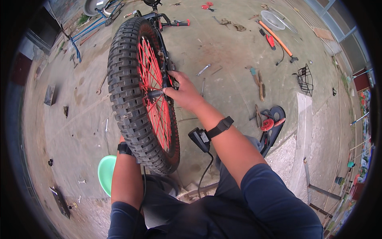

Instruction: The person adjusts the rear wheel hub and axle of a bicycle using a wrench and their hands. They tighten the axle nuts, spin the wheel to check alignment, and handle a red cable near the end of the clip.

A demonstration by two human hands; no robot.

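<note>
Far left, floor: round green plastic basin (106,172), contents hidden
Left hand: behind knobby black tyre with red spokes (131,91), fingers can't tell
Wheel: upright, centre
Right hand (181,92): fingers closed on black axle (156,94)
Right: black wire basket (305,79), contents unclear

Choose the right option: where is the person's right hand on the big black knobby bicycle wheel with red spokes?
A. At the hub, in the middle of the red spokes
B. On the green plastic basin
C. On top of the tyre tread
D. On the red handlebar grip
A: the right hand grips the hub area of the black knobby wheel, fingers against the red spokes, away from the tread.
</note>
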